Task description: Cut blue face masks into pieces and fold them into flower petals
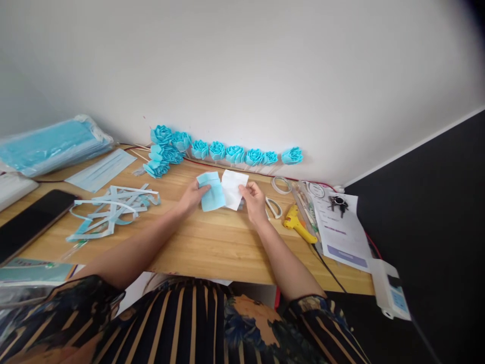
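My left hand [191, 197] pinches a light-blue square of face-mask fabric [212, 199] between thumb and fingers. In my right hand [255, 200] is a white fabric piece [232, 183], gripped at its right edge. The two pieces are held side by side above the table, their inner edges meeting or slightly overlapping. White-handled scissors [279, 208] lie just right of my right hand, partly hidden by it. Something greyish shows under the white piece, too covered to name. Left of my left hand is a tangle of cut mask strips [113, 205].
Several blue fabric flowers [235, 154] line the wall. A tape roll [281, 185], yellow glue gun [300, 225] and paper sheet [341, 235] with keys [338, 203] are on the right. Leftward lie a flat mask [101, 170], a bagged mask pack [56, 144] and a phone [32, 222].
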`<state>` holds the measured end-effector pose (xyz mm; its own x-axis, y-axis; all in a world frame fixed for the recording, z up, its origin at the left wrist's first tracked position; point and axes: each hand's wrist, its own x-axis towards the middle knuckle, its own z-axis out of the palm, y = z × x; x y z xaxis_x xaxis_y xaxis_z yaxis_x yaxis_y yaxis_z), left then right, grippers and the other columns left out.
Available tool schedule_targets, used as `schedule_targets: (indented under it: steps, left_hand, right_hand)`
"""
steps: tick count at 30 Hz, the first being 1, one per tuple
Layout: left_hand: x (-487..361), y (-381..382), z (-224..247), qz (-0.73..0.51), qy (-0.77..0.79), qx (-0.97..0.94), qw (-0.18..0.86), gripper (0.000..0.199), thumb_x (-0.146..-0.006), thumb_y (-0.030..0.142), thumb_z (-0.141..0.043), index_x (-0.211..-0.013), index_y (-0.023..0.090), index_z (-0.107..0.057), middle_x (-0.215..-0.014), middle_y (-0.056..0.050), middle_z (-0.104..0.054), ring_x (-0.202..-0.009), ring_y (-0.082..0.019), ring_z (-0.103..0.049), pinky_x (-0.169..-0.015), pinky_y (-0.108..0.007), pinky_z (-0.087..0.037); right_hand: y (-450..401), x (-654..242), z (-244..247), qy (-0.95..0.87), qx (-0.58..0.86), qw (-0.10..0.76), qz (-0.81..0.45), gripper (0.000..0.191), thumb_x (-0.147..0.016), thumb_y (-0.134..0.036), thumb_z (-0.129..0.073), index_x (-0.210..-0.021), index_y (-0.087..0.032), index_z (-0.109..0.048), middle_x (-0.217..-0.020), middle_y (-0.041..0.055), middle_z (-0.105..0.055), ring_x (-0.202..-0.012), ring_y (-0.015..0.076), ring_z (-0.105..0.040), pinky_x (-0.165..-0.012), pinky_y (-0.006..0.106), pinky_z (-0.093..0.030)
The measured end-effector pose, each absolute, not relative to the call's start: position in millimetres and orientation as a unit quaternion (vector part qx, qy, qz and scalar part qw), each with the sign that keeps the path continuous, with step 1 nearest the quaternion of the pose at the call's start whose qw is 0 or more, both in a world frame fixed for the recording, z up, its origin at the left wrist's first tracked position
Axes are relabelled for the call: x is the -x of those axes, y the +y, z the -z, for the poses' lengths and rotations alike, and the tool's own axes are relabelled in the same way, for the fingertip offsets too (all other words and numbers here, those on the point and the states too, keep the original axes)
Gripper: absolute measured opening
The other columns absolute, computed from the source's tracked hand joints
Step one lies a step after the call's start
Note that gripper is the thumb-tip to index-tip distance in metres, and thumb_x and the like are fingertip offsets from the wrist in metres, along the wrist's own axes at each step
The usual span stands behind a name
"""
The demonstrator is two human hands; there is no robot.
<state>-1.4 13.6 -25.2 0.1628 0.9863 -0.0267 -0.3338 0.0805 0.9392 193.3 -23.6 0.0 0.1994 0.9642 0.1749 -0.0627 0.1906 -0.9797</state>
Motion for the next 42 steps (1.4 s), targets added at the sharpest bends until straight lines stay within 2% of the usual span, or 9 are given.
schedule_targets:
  steps: [4,11,16,19,26,29,34,39,42]
  left_hand:
    - [18,32,27,-0.553,0.464,-0.421,0.549,0.051,-0.070,0.032,-0.069,-0.117,0.014,-0.060,-0.110,-0.012,-0.070,-0.103,-0.030,-0.067,-0.094,-0.048,-0.052]
    - [29,23,-4,-0.568,0.506,-0.621,0.190,0.057,-0.082,0.030,-0.062,-0.136,0.016,-0.053,-0.138,-0.015,-0.056,-0.132,-0.030,-0.048,-0.114,-0.046,-0.032]
    - [5,-2,-11,-0.433,0.371,-0.602,0.559,0.057,-0.085,0.061,-0.055,-0.110,0.012,-0.070,-0.112,-0.016,-0.071,-0.108,-0.031,-0.064,-0.096,-0.042,-0.048]
    - [-7,-8,-2,-0.399,0.326,-0.465,0.720,0.057,-0.075,0.059,-0.069,-0.104,0.010,-0.072,-0.106,-0.017,-0.073,-0.098,-0.030,-0.068,-0.091,-0.042,-0.050]
    - [-2,-6,-8,-0.455,0.341,-0.322,0.757,0.026,-0.076,0.028,-0.074,-0.097,0.012,-0.072,-0.098,-0.010,-0.076,-0.084,-0.022,-0.070,-0.087,-0.035,-0.053]
    - [0,-5,-14,-0.462,0.360,-0.293,0.756,0.020,-0.079,0.024,-0.071,-0.095,0.013,-0.072,-0.092,-0.009,-0.076,-0.080,-0.020,-0.071,-0.082,-0.033,-0.054]
    - [-2,-5,-12,-0.476,0.363,-0.284,0.749,0.020,-0.079,0.024,-0.070,-0.095,0.012,-0.071,-0.092,-0.009,-0.076,-0.078,-0.019,-0.070,-0.082,-0.033,-0.054]
    - [-2,-2,-4,-0.477,0.365,-0.303,0.740,0.025,-0.073,0.029,-0.075,-0.092,0.012,-0.071,-0.090,-0.009,-0.075,-0.079,-0.022,-0.069,-0.079,-0.035,-0.053]
    - [-2,-2,1,-0.461,0.366,-0.346,0.730,0.035,-0.069,0.037,-0.079,-0.093,0.012,-0.071,-0.091,-0.010,-0.075,-0.081,-0.023,-0.069,-0.080,-0.036,-0.051]
  right_hand:
    - [-20,-199,-5,-0.423,0.471,0.633,-0.446,0.037,-0.066,-0.048,-0.075,-0.074,-0.023,-0.050,-0.065,-0.0053,-0.056,-0.057,0.0111,-0.049,-0.056,0.024,-0.042]
    - [-25,-199,-10,-0.435,0.465,0.612,-0.470,0.035,-0.067,-0.047,-0.074,-0.080,-0.023,-0.054,-0.065,-0.0053,-0.058,-0.056,0.0111,-0.051,-0.054,0.023,-0.043]
    - [-28,-195,-7,-0.466,0.454,0.585,-0.484,0.031,-0.070,-0.045,-0.074,-0.080,-0.023,-0.055,-0.063,-0.0058,-0.059,-0.054,0.0106,-0.051,-0.053,0.023,-0.041]
    - [-31,-191,-5,-0.505,0.448,0.551,-0.491,0.028,-0.072,-0.043,-0.074,-0.081,-0.022,-0.057,-0.062,-0.0055,-0.060,-0.054,0.0109,-0.052,-0.053,0.023,-0.042]
    - [-37,-195,-8,-0.609,0.435,0.503,-0.432,0.041,-0.091,-0.039,-0.055,-0.130,-0.029,-0.050,-0.099,0.0034,-0.073,-0.086,0.0190,-0.069,-0.067,0.030,-0.055]
    - [-34,-201,-10,-0.707,0.435,0.476,-0.290,0.041,-0.093,-0.026,-0.050,-0.133,-0.030,-0.052,-0.126,0.0061,-0.065,-0.116,0.0215,-0.061,-0.085,0.035,-0.056]
    - [-29,-203,-13,-0.822,0.392,0.403,-0.087,0.046,-0.088,-0.012,-0.052,-0.130,-0.029,-0.058,-0.142,0.0068,-0.054,-0.133,0.0241,-0.046,-0.108,0.047,-0.041]
    - [-30,-203,-17,-0.859,0.342,0.370,-0.090,0.024,-0.090,-0.017,-0.056,-0.092,-0.032,-0.075,-0.119,0.0011,-0.069,-0.125,0.0244,-0.050,-0.104,0.047,-0.042]
    - [-32,-203,-17,-0.854,0.347,0.359,-0.148,0.016,-0.091,-0.028,-0.060,-0.091,-0.032,-0.075,-0.101,0.0018,-0.075,-0.110,0.0243,-0.058,-0.097,0.044,-0.044]
